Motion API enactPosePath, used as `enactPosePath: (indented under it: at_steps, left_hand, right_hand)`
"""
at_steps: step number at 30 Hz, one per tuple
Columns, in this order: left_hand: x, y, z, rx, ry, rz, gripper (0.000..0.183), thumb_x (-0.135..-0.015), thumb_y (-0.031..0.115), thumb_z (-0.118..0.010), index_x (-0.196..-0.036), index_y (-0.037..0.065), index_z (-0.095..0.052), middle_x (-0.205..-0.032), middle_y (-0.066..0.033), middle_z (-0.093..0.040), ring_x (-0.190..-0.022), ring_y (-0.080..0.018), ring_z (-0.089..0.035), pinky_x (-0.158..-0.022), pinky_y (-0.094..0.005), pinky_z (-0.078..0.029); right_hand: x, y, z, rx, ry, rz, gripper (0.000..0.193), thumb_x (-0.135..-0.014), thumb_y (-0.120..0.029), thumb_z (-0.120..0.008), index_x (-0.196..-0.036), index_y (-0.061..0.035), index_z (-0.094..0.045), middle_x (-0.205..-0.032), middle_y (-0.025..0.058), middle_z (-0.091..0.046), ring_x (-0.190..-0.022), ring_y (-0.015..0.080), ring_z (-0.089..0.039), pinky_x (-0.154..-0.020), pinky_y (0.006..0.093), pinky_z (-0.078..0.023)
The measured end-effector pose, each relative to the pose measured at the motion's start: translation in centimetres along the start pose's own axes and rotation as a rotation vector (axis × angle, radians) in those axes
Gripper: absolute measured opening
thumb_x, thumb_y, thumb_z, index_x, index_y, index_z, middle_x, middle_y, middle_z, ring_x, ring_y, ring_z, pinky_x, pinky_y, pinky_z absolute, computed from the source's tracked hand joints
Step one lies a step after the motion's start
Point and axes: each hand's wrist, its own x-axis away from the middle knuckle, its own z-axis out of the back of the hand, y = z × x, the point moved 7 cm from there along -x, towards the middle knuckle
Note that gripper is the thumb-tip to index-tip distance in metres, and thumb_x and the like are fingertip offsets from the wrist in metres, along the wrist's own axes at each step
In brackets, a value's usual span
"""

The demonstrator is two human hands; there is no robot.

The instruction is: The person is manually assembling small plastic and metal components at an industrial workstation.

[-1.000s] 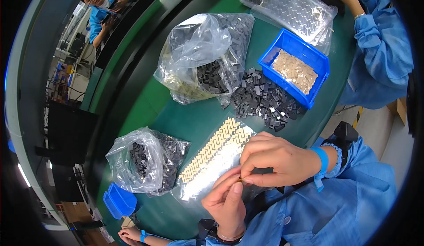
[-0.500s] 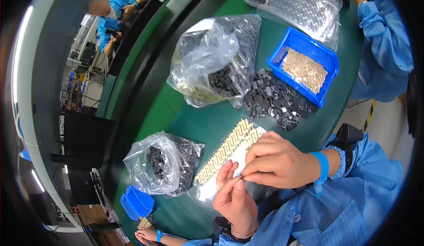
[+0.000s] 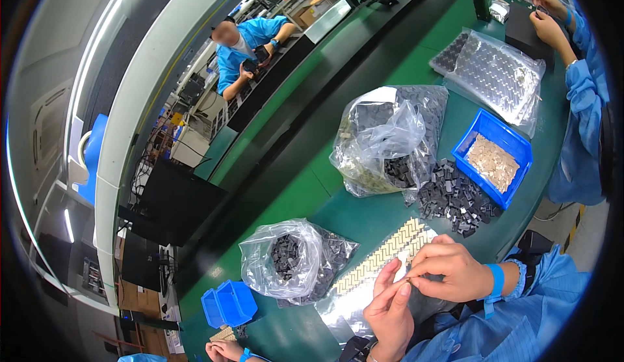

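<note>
My left hand (image 3: 391, 313) and my right hand (image 3: 453, 272) meet at the fingertips above the near edge of the bench. Each pinches thumb against forefinger, closed on something tiny that I cannot make out. Just beyond and left of them lies a shiny clear sheet (image 3: 329, 308) bearing rows of small cream pieces (image 3: 377, 258) in a zigzag pattern. Past my right hand, small black blocks (image 3: 455, 199) are heaped loosely. A blue bin (image 3: 525, 178) holding thin tan pieces (image 3: 492, 162) stands against that heap.
Two clear bags, one larger (image 3: 390, 141) and one smaller (image 3: 296, 261), hold black blocks. A blue bin (image 3: 227, 303) stands at lower left. Bagged trays (image 3: 494, 76) lie far right. Co-workers' hands (image 3: 552, 20) (image 3: 225, 350) show at both sides; another person (image 3: 250, 50) sits across.
The whole view has swung, so the bench and things appear farther right and lower. My hands keep their fingertip pinch over the bench edge. The person across holds a dark object in both frames.
</note>
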Motion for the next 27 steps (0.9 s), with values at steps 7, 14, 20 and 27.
enactPosePath:
  at_steps: [7,14,20,27]
  left_hand:
    - [-0.2,-0.6,-0.6,0.083,-0.01,0.088,0.016,-0.081,0.003,-0.062,-0.093,-0.006,-0.063,-0.116,-0.0192,-0.051,-0.108,-0.0288,-0.049,-0.092,-0.0401,-0.038]
    - [-0.7,4.6,1.4,-0.135,0.135,0.037,0.012,-0.082,0.002,-0.054,-0.083,-0.008,-0.061,-0.115,-0.0165,-0.054,-0.101,-0.0213,-0.053,-0.086,-0.03,-0.042]
    - [-1.3,8.3,1.7,-0.641,-0.039,-0.367,0.008,-0.079,-0.007,-0.052,-0.081,-0.006,-0.06,-0.093,-0.0139,-0.057,-0.086,-0.0189,-0.053,-0.078,-0.0287,-0.043]
    - [1.2,11.2,-3.3,-1.067,-0.359,-0.908,0.026,-0.065,-0.015,-0.06,-0.087,-0.002,-0.062,-0.08,-0.0113,-0.053,-0.07,-0.025,-0.05,-0.063,-0.0339,-0.043]
  right_hand:
    - [-0.1,-0.2,1.1,-0.01,0.023,0.019,0.007,-0.071,-0.011,-0.065,-0.078,-0.0106,-0.064,-0.075,-0.0015,-0.056,-0.064,0.0136,-0.053,-0.066,0.0304,-0.033]
    - [-2.1,-2.1,11.0,0.629,0.327,0.138,0.009,-0.064,-0.004,-0.063,-0.072,-0.0064,-0.061,-0.074,0.0049,-0.056,-0.069,0.0222,-0.052,-0.061,0.035,-0.038]
    - [-1.8,2.7,17.1,1.052,0.266,-0.003,0.007,-0.074,-0.012,-0.061,-0.071,-0.0065,-0.057,-0.071,0.0065,-0.052,-0.059,0.0254,-0.05,-0.055,0.0362,-0.038]
    - [-1.0,2.3,15.9,0.717,0.413,-0.02,0.005,-0.076,-0.008,-0.062,-0.077,-0.0042,-0.059,-0.076,0.0072,-0.057,-0.07,0.0246,-0.057,-0.062,0.0348,-0.043]
